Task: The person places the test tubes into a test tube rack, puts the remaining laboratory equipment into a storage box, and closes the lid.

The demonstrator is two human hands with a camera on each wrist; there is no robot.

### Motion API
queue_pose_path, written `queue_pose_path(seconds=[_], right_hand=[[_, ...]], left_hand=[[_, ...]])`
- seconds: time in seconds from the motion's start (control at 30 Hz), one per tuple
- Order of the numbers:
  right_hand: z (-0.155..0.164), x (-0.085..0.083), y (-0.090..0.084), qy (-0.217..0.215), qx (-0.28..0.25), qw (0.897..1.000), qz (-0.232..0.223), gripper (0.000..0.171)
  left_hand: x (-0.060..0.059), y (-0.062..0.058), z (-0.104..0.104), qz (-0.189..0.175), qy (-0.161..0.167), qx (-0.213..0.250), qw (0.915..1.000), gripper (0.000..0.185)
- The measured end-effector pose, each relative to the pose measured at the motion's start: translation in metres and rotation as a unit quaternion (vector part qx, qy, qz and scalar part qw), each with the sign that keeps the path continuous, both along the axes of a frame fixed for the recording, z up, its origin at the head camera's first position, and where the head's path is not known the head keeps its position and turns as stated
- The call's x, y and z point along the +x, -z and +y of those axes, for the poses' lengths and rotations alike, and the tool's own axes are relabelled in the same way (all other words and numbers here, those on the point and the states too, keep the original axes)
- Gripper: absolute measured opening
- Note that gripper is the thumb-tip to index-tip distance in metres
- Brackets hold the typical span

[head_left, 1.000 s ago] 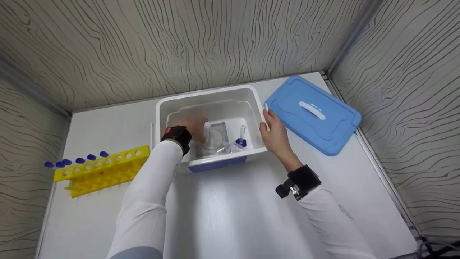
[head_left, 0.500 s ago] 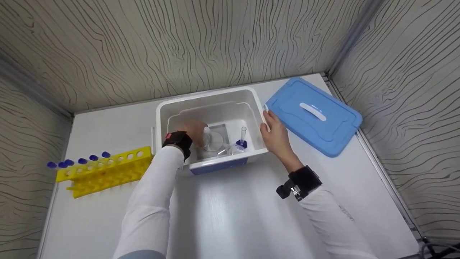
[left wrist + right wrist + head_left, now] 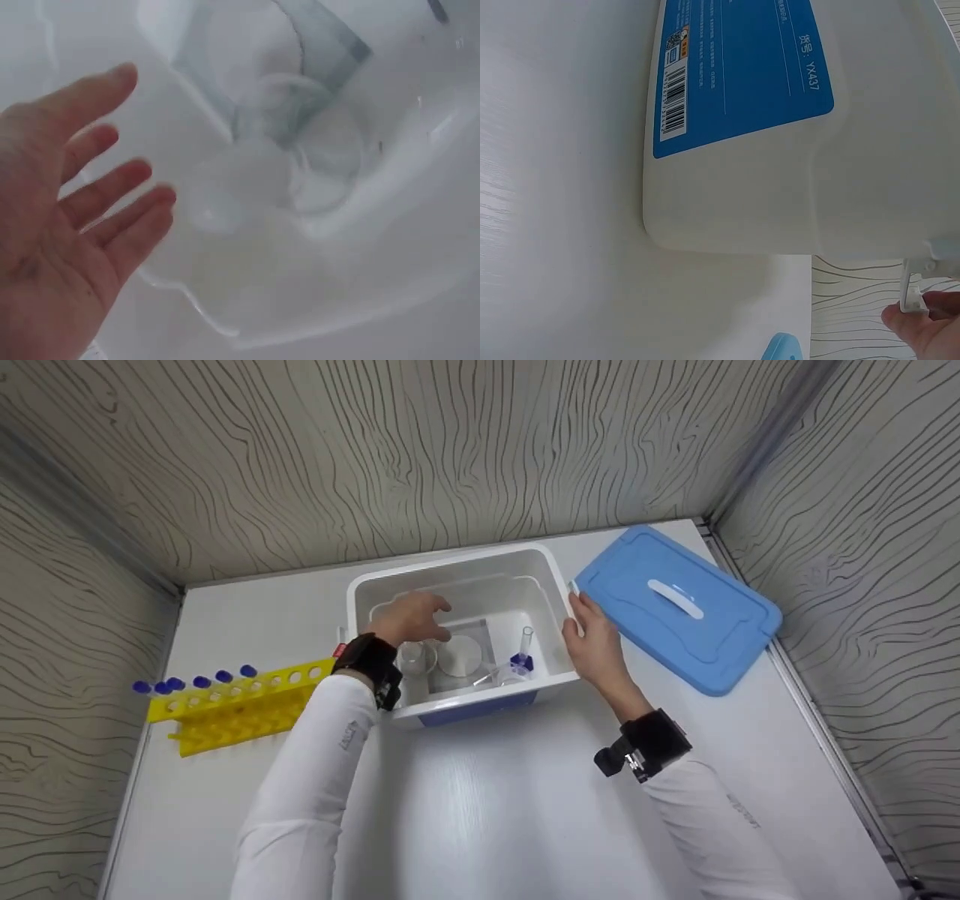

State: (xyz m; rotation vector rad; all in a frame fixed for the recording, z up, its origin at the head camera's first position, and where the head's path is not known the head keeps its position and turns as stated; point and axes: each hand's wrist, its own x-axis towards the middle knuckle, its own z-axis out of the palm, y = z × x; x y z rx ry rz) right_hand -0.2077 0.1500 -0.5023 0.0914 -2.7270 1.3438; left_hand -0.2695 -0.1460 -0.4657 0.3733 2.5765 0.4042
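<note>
A second earlier my left hand (image 3: 411, 617) had been curled round the glass flask (image 3: 459, 654) down in the white box (image 3: 457, 566); now it had let go and lifted, fingers spread and holding nothing, so the flask stood on the box floor beside a small beaker (image 3: 417, 658). My right hand (image 3: 596, 641) stayed against the box's right rim, fingers lying along it. Only the left wrist view showed my empty palm (image 3: 67, 225) above the blurred glassware (image 3: 289, 150); only the right wrist view showed the blue label (image 3: 739, 64) and my fingertips at the side latch (image 3: 915, 296). Farther right lay the blue lid (image 3: 679, 607).
</note>
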Motion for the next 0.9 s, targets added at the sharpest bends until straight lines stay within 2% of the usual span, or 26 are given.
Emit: queue_pose_path(seconds=[0.03,0.1,0.23,0.33,0.4,0.5,0.57,0.73,0.83,0.9], right_hand=[[0.001,-0.001,0.000,0.000,0.002,1.000,-0.001,0.051],[0.004,-0.002,-0.001,0.003,0.003,1.000,0.004,0.051],[0.005,-0.006,0.000,0.009,0.000,1.000,0.011,0.050],[0.004,-0.008,0.001,0.011,-0.002,1.000,0.008,0.050],[0.004,-0.009,0.002,0.014,-0.002,1.000,0.006,0.050],[0.004,-0.009,0.002,0.021,-0.002,1.000,0.004,0.050],[0.005,-0.010,0.003,0.024,-0.001,1.000,0.003,0.050],[0.006,-0.010,0.004,0.032,-0.002,0.999,-0.001,0.050],[0.006,-0.010,0.004,0.038,-0.005,0.999,0.002,0.050],[0.006,-0.010,0.004,0.041,-0.006,0.999,0.005,0.049]], left_hand=[[0.003,-0.009,0.001,-0.004,0.001,0.024,0.9997,0.059],[0.005,-0.019,-0.001,0.002,0.004,0.061,0.9981,0.057],[0.011,-0.039,-0.011,0.042,-0.015,0.098,0.9942,0.053],[0.018,-0.048,-0.023,0.084,-0.042,0.115,0.9889,0.051],[0.026,-0.050,-0.032,0.104,-0.070,0.131,0.9834,0.051],[0.040,-0.046,-0.045,0.123,-0.126,0.156,0.9719,0.050],[0.051,-0.041,-0.051,0.130,-0.174,0.173,0.9606,0.049],[0.076,-0.019,-0.060,0.143,-0.288,0.214,0.9226,0.050],[0.088,-0.005,-0.061,0.146,-0.324,0.222,0.9080,0.052],[0.094,0.003,-0.060,0.146,-0.338,0.222,0.9031,0.055]])
